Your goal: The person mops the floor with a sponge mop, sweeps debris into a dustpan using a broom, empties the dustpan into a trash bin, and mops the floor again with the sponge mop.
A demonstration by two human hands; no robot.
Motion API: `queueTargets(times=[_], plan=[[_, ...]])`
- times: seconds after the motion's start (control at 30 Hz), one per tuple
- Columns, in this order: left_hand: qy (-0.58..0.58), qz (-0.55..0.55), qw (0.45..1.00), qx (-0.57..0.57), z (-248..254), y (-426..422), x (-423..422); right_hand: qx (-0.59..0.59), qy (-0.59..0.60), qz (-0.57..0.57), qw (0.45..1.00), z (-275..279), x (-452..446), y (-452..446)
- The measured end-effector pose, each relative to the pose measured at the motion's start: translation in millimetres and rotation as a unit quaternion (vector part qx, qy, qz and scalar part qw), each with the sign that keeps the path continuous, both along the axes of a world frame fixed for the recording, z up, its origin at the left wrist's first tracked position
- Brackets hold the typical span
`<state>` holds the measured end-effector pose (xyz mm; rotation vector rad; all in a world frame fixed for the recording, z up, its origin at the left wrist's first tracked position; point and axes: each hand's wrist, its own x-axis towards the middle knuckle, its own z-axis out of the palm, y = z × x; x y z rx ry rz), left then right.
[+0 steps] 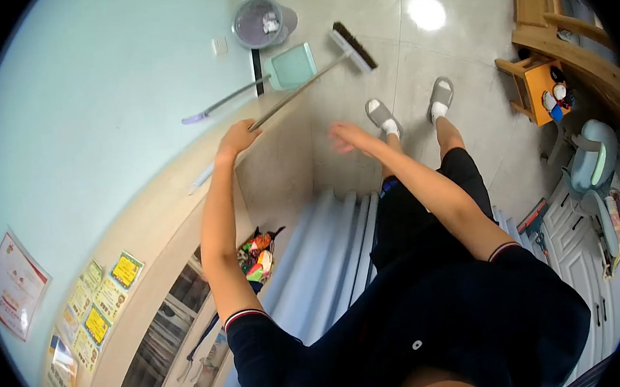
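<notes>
My left hand (237,138) is closed around the grey handle of a broom (290,96), which slants across the view. Its dark bristle head (354,46) is at the far end over the floor, and the handle's pale end sticks out past my hand. My right hand (348,137) is held out in front of my legs, holding nothing, its fingers apart and somewhat blurred. Beyond the broom, a light green dustpan (292,67) with a purple-tipped handle rests by the wall.
A bin (259,24) with white paper in it stands by the wall. On my left is a wooden cabinet (172,332) with glass doors. A small wooden stool (533,90) and a blue chair (589,156) are on the right. Blue curtain-like folds (314,251) hang close by.
</notes>
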<state>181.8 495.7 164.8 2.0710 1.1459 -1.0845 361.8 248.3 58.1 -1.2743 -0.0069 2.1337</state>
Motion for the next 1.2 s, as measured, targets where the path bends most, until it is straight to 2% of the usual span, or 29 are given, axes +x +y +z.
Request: queueTargets(times=[0.07,0.1,0.17,0.2,0.23,0.27,0.33,0.4,0.43,0.47,0.5,0.53,0.57,0.6,0.63,0.67,0.7,0.73,0.77,0.8,0.83,0.87,0.9,0.97,1.0,1.03,1.07,1.13,1.2], plan=[[-0.033,0.043,0.999,-0.003,-23.1,-42.3,3.9,-0.012,0.076,-0.077,0.994,29.6,-11.3,14.8],[-0.045,0.077,0.995,-0.05,-40.1,-72.4,1.5,-0.007,0.074,-0.073,0.995,36.5,-14.3,21.8],[-0.079,0.059,0.994,-0.051,-37.1,-127.1,33.3,-0.046,0.143,-0.19,0.97,46.7,-15.7,35.8],[-0.096,0.05,0.993,-0.052,-35.2,-154.7,49.6,-0.099,0.087,-0.175,0.976,32.0,-19.4,30.1],[-0.183,0.315,0.929,-0.062,-56.9,-185.1,47.7,-0.151,0.03,-0.158,0.975,11.5,-21.6,17.6],[-0.105,0.477,0.852,-0.187,-38.6,-194.8,64.5,-0.162,0.045,-0.222,0.96,3.7,-21.2,4.4],[-0.144,0.589,0.759,-0.237,-33.5,-236.3,67.3,-0.201,0.023,-0.321,0.925,6.1,-12.3,-9.3],[-0.175,0.546,0.793,-0.206,-21.0,-273.8,57.1,-0.157,-0.148,-0.156,0.964,-2.1,12.4,-22.8],[-0.179,0.562,0.781,-0.206,-23.2,-290.7,43.4,-0.122,-0.239,-0.064,0.961,-17.9,17.4,-29.8],[-0.23,0.486,0.839,-0.087,-30.9,-311.2,24.8,-0.082,-0.442,0.004,0.893,-15.9,20.5,-26.3],[-0.269,0.395,0.878,0.036,-35.9,-322.5,9.8,-0.031,-0.621,0.067,0.78,-9.6,23.8,-15.2],[-0.26,0.408,0.874,0.039,-28.3,-323.2,7.5,0.024,-0.638,0.025,0.769,-5.4,32.2,5.1],[-0.216,0.512,0.826,-0.094,-16.0,-314.4,-0.7,0.077,-0.656,-0.023,0.75,-6.4,33.4,35.8],[-0.166,0.597,0.752,-0.225,-6.2,-310.5,-11.7,0.217,-0.655,-0.05,0.722,-16.2,23.3,73.8],[-0.166,0.6,0.748,-0.229,-2.0,-312.7,-19.1,0.258,-0.635,-0.005,0.728,-10.1,4.1,126.6],[-0.141,0.64,0.709,-0.261,2.4,-320.4,-22.1,0.337,-0.616,0.013,0.712,-22.1,-21.8,174.6],[-0.114,0.678,0.665,-0.292,6.9,-333.2,-26.0,0.447,-0.588,0.009,0.673,-9.1,-50.5,219.8],[-0.11,0.683,0.665,-0.284,6.3,-350.3,-35.4,0.481,-0.582,0.044,0.655,-8.5,-84.5,265.8],[-0.112,0.683,0.669,-0.269,0.2,-362.8,-45.1,0.508,-0.531,0.111,0.669,-21.5,-114.7,311.2],[-0.088,0.663,0.708,-0.227,-3.6,-374.1,-53.2,0.474,-0.511,0.21,0.686,-23.1,-147.0,347.5],[-0.081,0.6,0.77,-0.2,-13.7,-393.3,-65.4,0.467,-0.528,0.262,0.66,-4.9,-169.5,366.7],[-0.06,0.597,0.784,-0.16,-28.9,-424.6,-76.8,0.453,-0.512,0.315,0.658,-9.5,-190.6,386.3],[-0.073,0.636,0.752,-0.155,-18.6,-432.3,-80.9,0.444,-0.517,0.314,0.661,-11.5,-208.4,398.0],[-0.026,0.647,0.745,-0.162,14.5,-427.2,-87.7,0.435,-0.516,0.301,0.674,-20.1,-238.1,405.6],[-0.021,0.679,0.714,-0.169,9.8,-448.3,-100.4,0.439,-0.511,0.29,0.68,-28.6,-246.7,408.3],[-0.027,0.667,0.731,-0.146,-0.4,-474.7,-113.6,0.446,-0.514,0.282,0.676,-39.8,-252.7,411.0],[0.019,0.695,0.697,-0.177,17.5,-463.9,-113.5,0.461,-0.479,0.296,0.686,-52.6,-259.3,411.5],[0.021,0.699,0.706,-0.112,20.0,-492.2,-121.3,0.48,-0.439,0.303,0.697,-55.0,-283.6,417.2],[0.035,0.763,0.63,-0.14,43.0,-480.0,-114.7,0.506,-0.324,0.288,0.746,-59.0,-296.5,406.1]])
